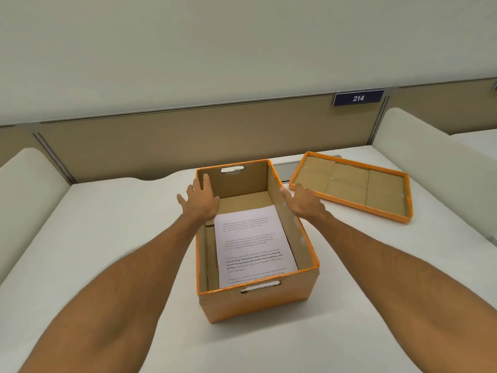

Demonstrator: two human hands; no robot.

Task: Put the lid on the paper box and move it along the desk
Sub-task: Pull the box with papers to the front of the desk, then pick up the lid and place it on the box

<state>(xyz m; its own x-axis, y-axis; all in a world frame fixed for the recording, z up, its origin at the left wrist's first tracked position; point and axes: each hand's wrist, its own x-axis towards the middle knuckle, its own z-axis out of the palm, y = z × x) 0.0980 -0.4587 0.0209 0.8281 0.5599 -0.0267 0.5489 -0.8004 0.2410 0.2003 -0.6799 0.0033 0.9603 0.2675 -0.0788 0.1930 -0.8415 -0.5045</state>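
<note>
From my head camera, the open brown cardboard box with orange-taped rims [258, 302] stands in the middle of the white desk [107, 238], lidless, with a cut-out handle slot in its near wall and another in its far wall. A white printed sheet of paper [252, 246] lies flat on the box floor. The matching shallow cardboard lid with an orange rim [352, 185] rests upside down on the desk to the right of the box and a little further back, apart from it. My left hand [200, 199] hovers over the box's far left corner, fingers spread and holding nothing. My right hand [305, 201] is above the right wall, between box and lid, also loose and empty; whether it touches the wall I cannot tell. Behind the desk runs a tan partition panel [161, 146] bearing a blue number plate reading 214 [358, 98], with pale wall above. The sheet's text is too small to read.
</note>
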